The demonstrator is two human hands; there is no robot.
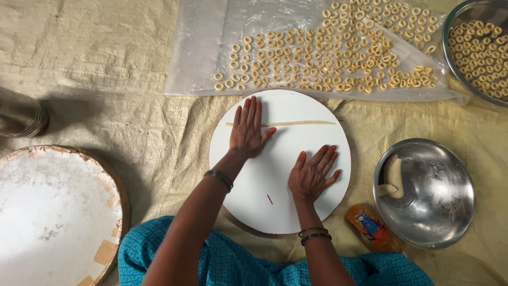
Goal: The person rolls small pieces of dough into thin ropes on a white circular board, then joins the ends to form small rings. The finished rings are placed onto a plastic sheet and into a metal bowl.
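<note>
The thin pale dough rope [296,123] lies across the round white board [317,185]; the left hand [248,130] presses flat on its end, fingers spread; the right hand [312,175] rests open on bare board; uneven pressure could snap the rope.

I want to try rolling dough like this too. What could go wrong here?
The dough rope on the white round board looks very thin, so it might snap under the left hand if pressed hard. Only that hand is on it; the right hand lies flat lower down, so it may roll unevenly. The dough rings lie close beyond the board and could get bumped.
</note>
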